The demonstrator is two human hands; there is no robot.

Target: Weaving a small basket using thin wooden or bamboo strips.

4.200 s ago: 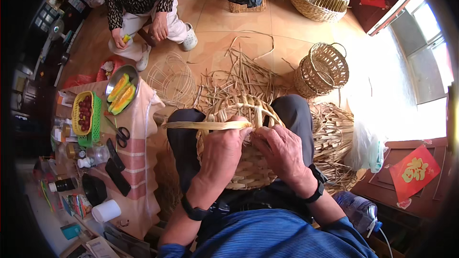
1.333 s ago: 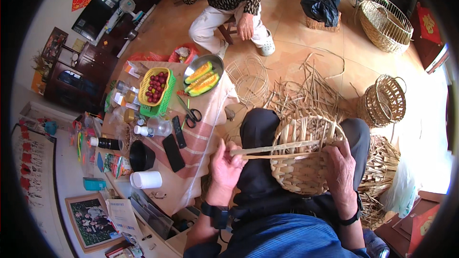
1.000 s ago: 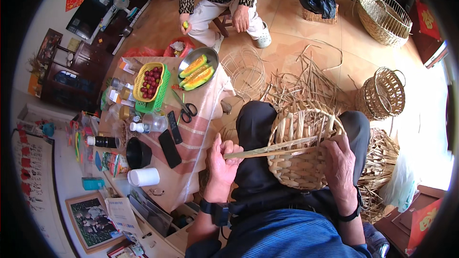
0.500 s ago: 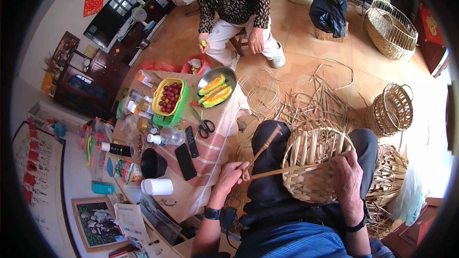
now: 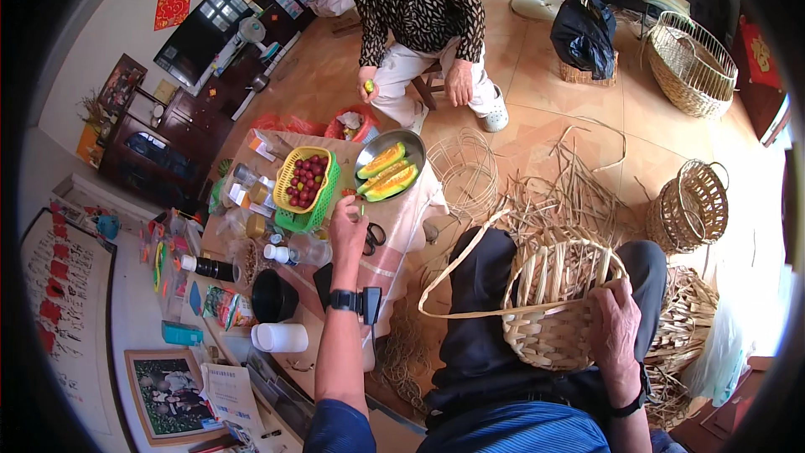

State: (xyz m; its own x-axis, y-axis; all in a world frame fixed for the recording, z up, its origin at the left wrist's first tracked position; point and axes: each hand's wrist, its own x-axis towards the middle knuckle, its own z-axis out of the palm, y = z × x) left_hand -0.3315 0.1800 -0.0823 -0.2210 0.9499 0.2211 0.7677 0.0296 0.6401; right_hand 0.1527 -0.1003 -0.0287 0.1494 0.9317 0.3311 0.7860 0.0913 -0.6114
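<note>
A partly woven basket (image 5: 549, 340) of pale flat strips rests on my lap between my knees. My right hand (image 5: 615, 323) is closed on its right side. From the basket a long loose strip (image 5: 453, 273) runs left, bends and rises to a free end above my left knee. My left hand (image 5: 345, 231) is over the table, its fingers stretched out beside black-handled scissors (image 5: 375, 236). The hand covers the scissors' blades, and I see nothing held in it. A black phone (image 5: 322, 285) lies partly hidden under my left wrist.
On the table (image 5: 394, 243) stand a yellow basket of red fruit (image 5: 302, 178), a metal bowl of melon slices (image 5: 390, 169), bottles and a white jar (image 5: 279, 337). Loose strips (image 5: 570, 172) and finished baskets (image 5: 688, 205) lie on the floor. Another person (image 5: 423, 25) sits opposite.
My left hand has let go of the strip and moved up and left to the scissors on the table. The strip now springs up in a bend. My right hand stays on the basket.
</note>
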